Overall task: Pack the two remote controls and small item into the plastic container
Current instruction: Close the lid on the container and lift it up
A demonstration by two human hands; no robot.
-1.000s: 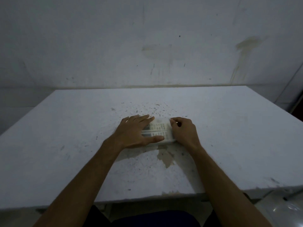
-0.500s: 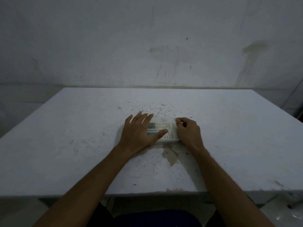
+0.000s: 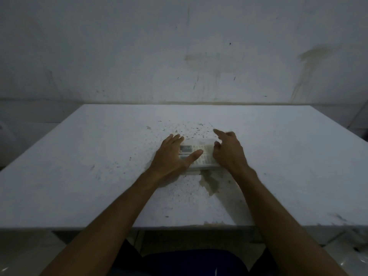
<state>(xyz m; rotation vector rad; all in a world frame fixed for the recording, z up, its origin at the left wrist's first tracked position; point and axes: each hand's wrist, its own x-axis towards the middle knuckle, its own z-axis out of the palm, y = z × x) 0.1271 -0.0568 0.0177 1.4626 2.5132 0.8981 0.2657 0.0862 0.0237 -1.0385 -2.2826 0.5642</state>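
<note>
Head view. Item: plastic container (image 3: pixel 199 156), clear, holding two pale remote controls (image 3: pixel 196 151) side by side. Position: flat on white table (image 3: pixel 79 176), just beyond a brownish stain (image 3: pixel 211 184). Long axis runs left to right; display ends of the remotes point left. Left hand (image 3: pixel 172 158): flat and spread over the container's left end, thumb lying across the top. Right hand (image 3: pixel 229 152): at the right end, fingers loosely apart, index raised. Small item: not discernible.
</note>
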